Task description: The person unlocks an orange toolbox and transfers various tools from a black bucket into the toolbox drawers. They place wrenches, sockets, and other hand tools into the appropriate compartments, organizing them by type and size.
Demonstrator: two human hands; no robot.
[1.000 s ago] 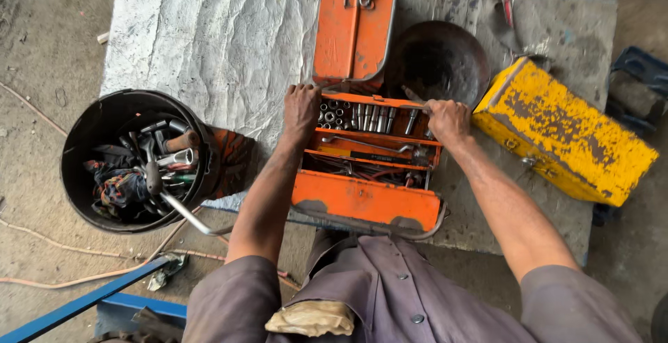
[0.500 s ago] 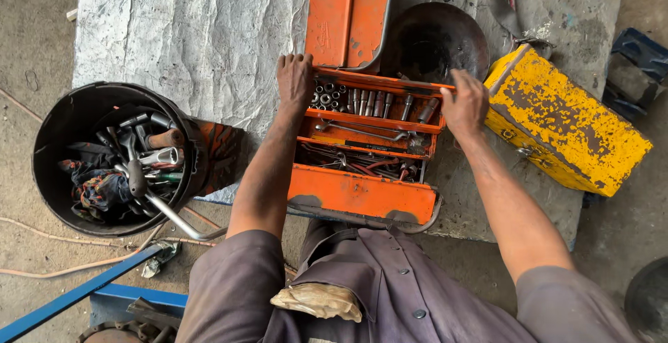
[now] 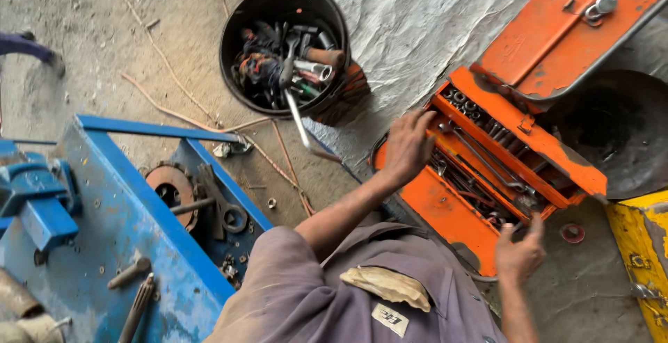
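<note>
Under left hand (image 3: 407, 149), orange toolbox (image 3: 445, 211) — open, tiered, tool-filled; right hand (image 3: 518, 252) beside

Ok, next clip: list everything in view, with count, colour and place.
Toolbox: one, orange, open, centre right; sockets and wrenches in its trays.
Toolbox lid: one, orange, upper right.
Bucket: one, black, top centre, full of tools.
Pan: one, dark, right of the toolbox.
Yellow box: one, lower right edge.
Blue bench: one, left, with a vise.
Sheet: one, grey, under the toolbox.
Left hand: one, over the toolbox's near edge, seemingly empty.
Right hand: one, open, by the toolbox's corner.
</note>
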